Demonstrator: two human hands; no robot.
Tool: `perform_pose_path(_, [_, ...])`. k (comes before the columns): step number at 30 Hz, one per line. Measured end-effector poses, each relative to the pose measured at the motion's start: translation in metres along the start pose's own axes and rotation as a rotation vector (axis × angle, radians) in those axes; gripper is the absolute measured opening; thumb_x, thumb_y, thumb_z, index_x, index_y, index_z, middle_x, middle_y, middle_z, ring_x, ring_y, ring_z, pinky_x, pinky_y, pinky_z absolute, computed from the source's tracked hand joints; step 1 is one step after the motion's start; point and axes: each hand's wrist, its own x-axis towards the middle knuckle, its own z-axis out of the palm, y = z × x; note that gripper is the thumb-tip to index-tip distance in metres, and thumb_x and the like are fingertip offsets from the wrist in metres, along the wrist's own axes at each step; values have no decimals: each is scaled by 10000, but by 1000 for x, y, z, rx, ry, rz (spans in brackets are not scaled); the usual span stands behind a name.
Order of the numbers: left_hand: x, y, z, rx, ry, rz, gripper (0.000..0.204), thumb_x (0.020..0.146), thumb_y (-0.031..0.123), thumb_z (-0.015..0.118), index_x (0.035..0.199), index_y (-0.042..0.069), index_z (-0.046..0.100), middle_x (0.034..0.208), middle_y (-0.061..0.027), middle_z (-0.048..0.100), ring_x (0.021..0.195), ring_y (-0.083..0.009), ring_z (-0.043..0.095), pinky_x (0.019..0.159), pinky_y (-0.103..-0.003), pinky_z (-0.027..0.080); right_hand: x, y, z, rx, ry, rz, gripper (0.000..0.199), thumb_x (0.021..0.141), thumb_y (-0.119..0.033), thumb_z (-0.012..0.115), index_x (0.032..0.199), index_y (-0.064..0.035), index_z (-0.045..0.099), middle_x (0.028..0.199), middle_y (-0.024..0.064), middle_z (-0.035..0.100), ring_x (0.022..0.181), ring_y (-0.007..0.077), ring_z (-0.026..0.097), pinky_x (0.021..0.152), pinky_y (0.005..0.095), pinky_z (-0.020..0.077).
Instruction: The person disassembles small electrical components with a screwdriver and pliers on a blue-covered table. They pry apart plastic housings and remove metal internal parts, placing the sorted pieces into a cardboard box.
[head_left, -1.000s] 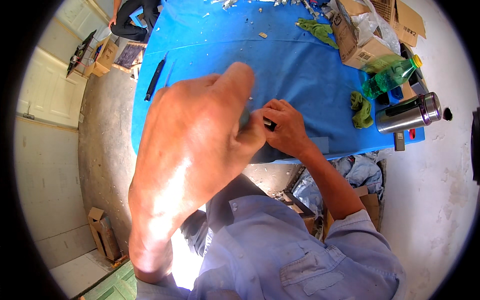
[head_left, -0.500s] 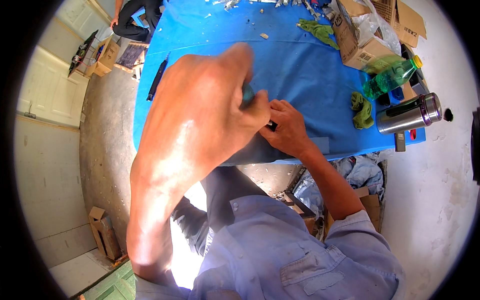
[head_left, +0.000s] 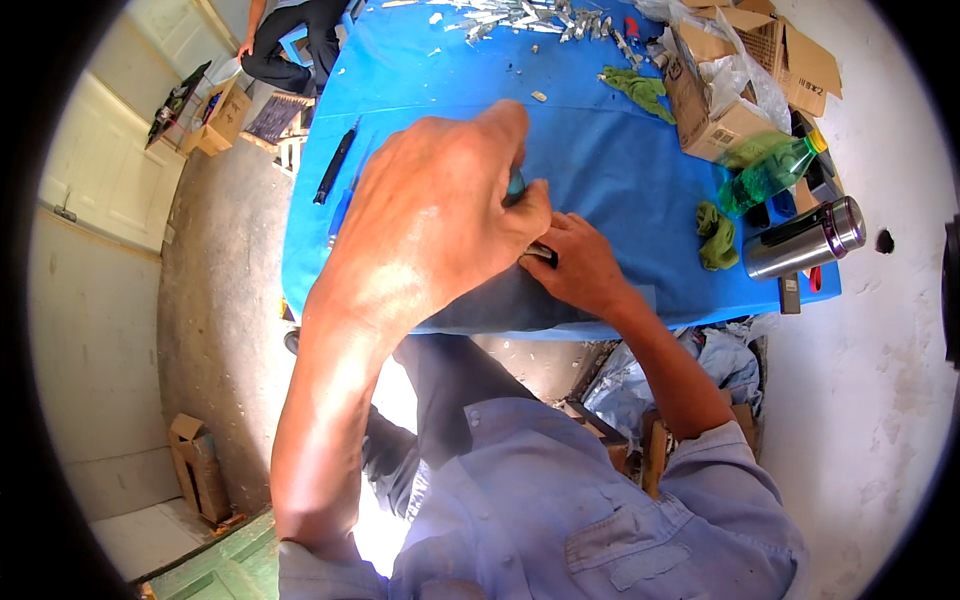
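Observation:
My left hand [head_left: 430, 215] is closed around a tool with a rounded teal handle [head_left: 515, 187]. Only a bit of that handle shows past the fingers, and its working end is hidden. Just to the right, my right hand [head_left: 582, 262] pinches a small dark and metallic piece [head_left: 541, 252] close to the left hand's fingertips. Both hands are above the near part of a table covered in blue cloth [head_left: 600, 170]. Left of my left hand, a slim black pen-like tool [head_left: 338, 163] lies on the cloth.
Several metal pieces [head_left: 530, 18] are heaped at the far edge. On the right stand a cardboard box [head_left: 705, 120], a green bottle [head_left: 770, 178] and a steel flask [head_left: 810, 238], with green rags [head_left: 716, 236] nearby. Another person [head_left: 285, 45] sits at the far left.
The view has shifted, bringing more of the far metal pieces into sight. My left hand has shifted slightly rightward and down in view, still on the teal-handled tool. My right hand keeps its pinch.

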Motion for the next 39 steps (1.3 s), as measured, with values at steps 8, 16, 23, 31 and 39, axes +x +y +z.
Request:
perform_pose_path(8, [-7,5,-2,159,33,45,312,882,286,789,909,30,613,781,-137,671,744,-337,662,628,-451,485,31,-73,-54,522,13,-25,507,878,-200,813,1307,-21,611,1154,139,696,1143,284,652,931,417,530])
perform_pose_path(16, [-9,10,0,-61,127,-13,509,981,418,689,1270,0,665,1169,-181,711,1053,-342,685,913,-421,524,67,-93,-9,843,322,-130,488,858,-123,853,1266,-12,608,1068,94,703,944,191,657,850,364,534])
perform_pose_path(23, [-74,-69,-28,-235,189,-535,571,962,476,735,1241,-20,683,1182,-222,718,1050,-310,701,925,-419,540,74,-113,-28,745,319,89,241,897,-186,854,952,-49,664,759,13,665,701,82,593,649,299,517])
perform_pose_path(31, [-165,-138,11,418,15,-604,606,874,401,833,1316,24,657,1272,-172,678,1207,-371,631,995,-494,531,74,-102,-27,592,459,19,244,923,-153,830,853,-66,613,708,-13,630,634,54,560,565,258,469])
perform_pose_path(39, [-173,-159,21,478,-34,-559,490,847,296,837,1218,0,713,1153,-185,701,1085,-353,689,953,-468,563,75,-100,-33,730,431,118,264,967,-138,775,830,-91,555,661,0,601,544,55,531,472,246,422])
